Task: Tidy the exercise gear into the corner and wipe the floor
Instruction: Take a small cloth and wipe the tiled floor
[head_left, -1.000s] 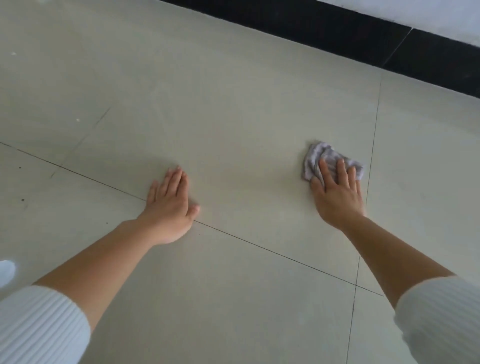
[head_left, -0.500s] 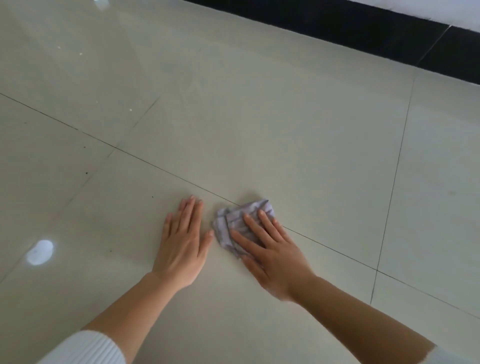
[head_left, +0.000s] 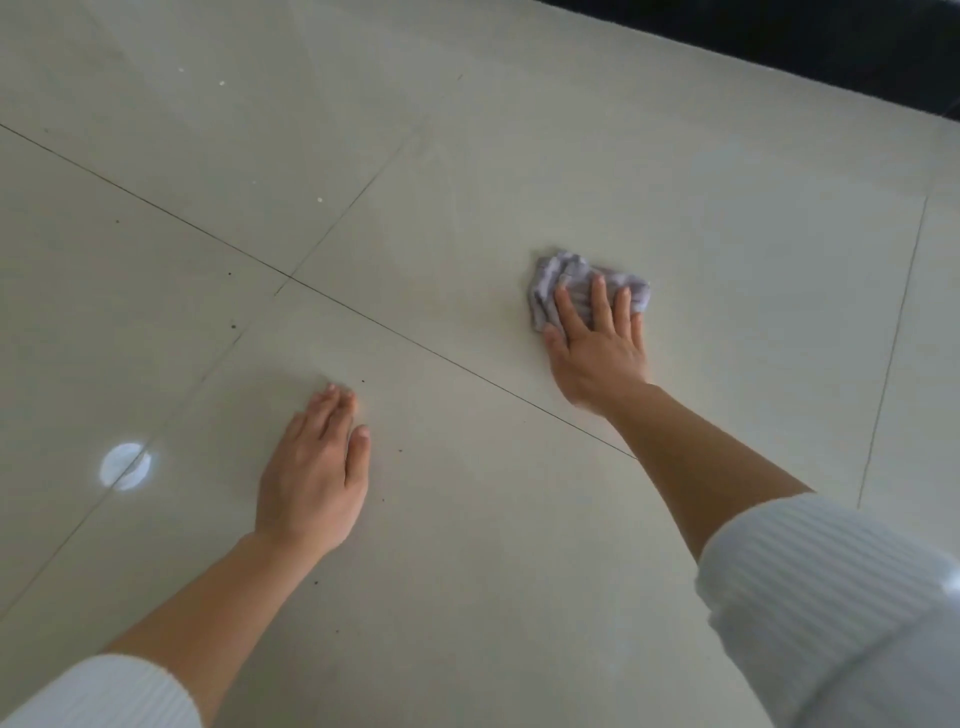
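A crumpled pale grey cloth (head_left: 563, 275) lies on the light tiled floor (head_left: 467, 156), right of centre. My right hand (head_left: 597, 343) presses down on it with fingers spread flat over its near half. My left hand (head_left: 311, 473) rests palm down on the bare floor, lower left of the cloth and well apart from it, fingers together and holding nothing. No exercise gear shows in this view.
Dark specks of dirt (head_left: 232, 326) dot the tiles around my left hand. A round light reflection (head_left: 126, 465) shines on the floor at left. A black skirting band (head_left: 831, 47) runs along the top right.
My right hand has slid the cloth from beside my left hand out to the right and further away. My left hand stays flat on the floor.
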